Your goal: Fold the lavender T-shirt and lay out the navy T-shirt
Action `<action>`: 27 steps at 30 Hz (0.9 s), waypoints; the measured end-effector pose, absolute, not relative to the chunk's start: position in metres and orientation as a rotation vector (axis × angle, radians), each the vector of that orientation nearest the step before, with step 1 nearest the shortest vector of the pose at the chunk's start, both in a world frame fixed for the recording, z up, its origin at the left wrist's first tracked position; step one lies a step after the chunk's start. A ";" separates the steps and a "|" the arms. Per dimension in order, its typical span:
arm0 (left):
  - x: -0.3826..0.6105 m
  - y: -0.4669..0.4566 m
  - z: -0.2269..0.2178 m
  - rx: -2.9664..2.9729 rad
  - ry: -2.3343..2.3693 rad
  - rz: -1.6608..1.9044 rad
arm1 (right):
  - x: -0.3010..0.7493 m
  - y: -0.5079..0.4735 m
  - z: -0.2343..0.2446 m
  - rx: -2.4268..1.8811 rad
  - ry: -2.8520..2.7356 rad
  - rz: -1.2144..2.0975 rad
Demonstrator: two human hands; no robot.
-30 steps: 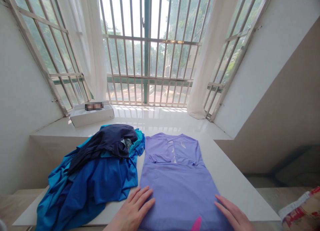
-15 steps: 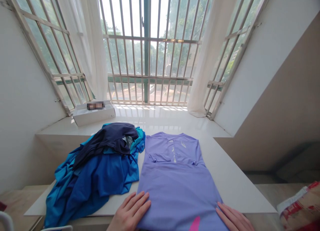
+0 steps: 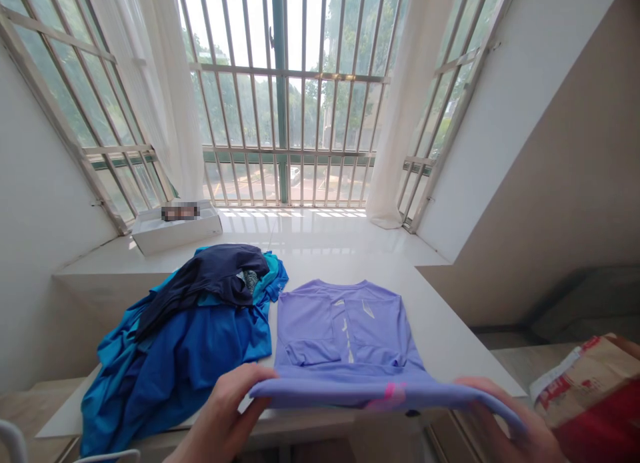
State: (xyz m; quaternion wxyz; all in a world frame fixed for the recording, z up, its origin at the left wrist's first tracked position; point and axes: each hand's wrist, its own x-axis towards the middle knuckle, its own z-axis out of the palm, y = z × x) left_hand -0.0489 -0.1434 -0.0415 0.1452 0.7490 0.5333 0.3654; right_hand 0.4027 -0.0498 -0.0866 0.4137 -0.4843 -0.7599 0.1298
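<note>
A purple shirt (image 3: 310, 323) lies on the white tabletop, its collar toward the window and its sleeves folded inward over the body. My left hand (image 3: 233, 403) pinches the left corner of its near end between thumb and fingers. At the right corner, my right hand (image 3: 510, 416) grips the same end, slightly blurred. Between the hands the cloth is lifted off the table and stretched into a band, with a pink mark on it. To the left lies a heap of blue clothes (image 3: 200, 343) topped by a dark navy garment (image 3: 220, 273).
A white open box (image 3: 175, 233) with a blurred-out item stands on the window ledge (image 3: 310, 239). Behind it are a barred window and white curtains (image 3: 390, 149). A brown and red paper bag (image 3: 590, 389) sits to the right, below the white table (image 3: 450, 343).
Both hands lay flat on the shirt's sides before; now they grip its near end and have raised it off the table. The view has shifted slightly right.
</note>
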 end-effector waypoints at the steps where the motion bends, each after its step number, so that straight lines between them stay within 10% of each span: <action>1: -0.048 -0.131 -0.034 2.096 1.563 1.060 | 0.394 -0.038 -0.077 -1.263 -1.840 0.354; 12: -0.062 0.042 -0.080 1.987 1.769 1.015 | 0.334 0.118 -0.083 -1.501 -1.894 0.648; 27: -0.070 0.053 -0.108 1.896 1.901 0.879 | 0.336 0.140 -0.125 -1.640 -1.936 0.657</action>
